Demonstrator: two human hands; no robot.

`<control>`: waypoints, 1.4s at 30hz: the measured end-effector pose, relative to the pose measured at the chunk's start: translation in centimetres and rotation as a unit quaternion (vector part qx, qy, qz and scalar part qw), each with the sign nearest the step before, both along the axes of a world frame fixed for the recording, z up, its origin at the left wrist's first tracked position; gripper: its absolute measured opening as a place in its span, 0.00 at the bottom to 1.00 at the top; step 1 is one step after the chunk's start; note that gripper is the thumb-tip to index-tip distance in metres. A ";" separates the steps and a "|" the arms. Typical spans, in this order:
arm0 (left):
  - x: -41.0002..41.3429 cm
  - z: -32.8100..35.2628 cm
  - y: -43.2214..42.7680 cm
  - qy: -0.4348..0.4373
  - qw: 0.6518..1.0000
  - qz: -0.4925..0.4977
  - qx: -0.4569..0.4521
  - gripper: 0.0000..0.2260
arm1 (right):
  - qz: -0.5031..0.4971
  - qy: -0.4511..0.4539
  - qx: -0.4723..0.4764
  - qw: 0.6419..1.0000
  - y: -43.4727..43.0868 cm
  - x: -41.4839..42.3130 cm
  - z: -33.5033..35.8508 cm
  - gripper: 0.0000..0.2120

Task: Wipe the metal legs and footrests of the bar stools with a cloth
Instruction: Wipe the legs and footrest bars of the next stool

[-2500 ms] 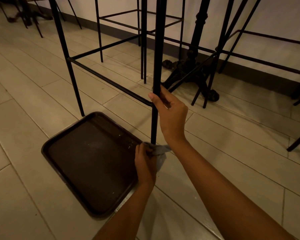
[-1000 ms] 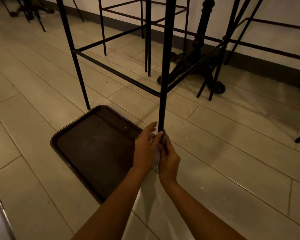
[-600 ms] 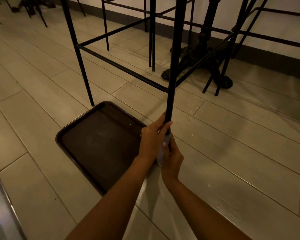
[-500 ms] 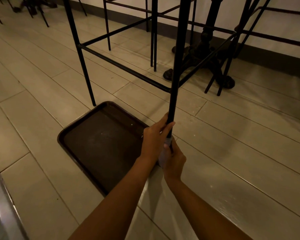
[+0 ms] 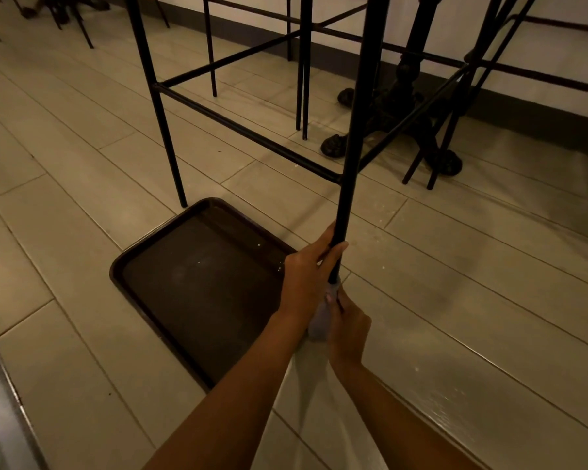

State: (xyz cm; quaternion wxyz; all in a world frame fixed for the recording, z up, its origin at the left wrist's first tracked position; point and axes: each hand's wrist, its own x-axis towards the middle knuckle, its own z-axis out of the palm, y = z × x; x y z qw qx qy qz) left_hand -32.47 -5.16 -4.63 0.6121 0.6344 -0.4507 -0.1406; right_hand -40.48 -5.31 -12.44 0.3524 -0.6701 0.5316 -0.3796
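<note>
One stool leg [image 5: 349, 164] stands near-upright, cloth [image 5: 320, 321] at foot.

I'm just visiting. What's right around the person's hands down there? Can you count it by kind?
hands: 2, the left hand and the right hand
cloth: 1, in the right hand
stool leg: 1, in the left hand's grip
tray: 1, on the floor
total: 5

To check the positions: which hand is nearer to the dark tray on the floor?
Left. The left hand grips the stool leg right beside the tray; the right hand pinches the cloth on the leg's far side from the tray.
</note>
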 end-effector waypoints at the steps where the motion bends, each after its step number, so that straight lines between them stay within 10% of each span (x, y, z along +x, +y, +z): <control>1: 0.1 0.0 0.0 -0.005 1.000 0.000 0.003 0.22 | 0.007 0.034 -0.005 0.999 -0.1 -0.1 -0.2 0.10; 42: 0.2 0.2 0.0 -0.073 0.997 -0.003 -0.035 0.24 | 0.035 0.081 0.055 0.995 -1.1 0.4 -3.9 0.08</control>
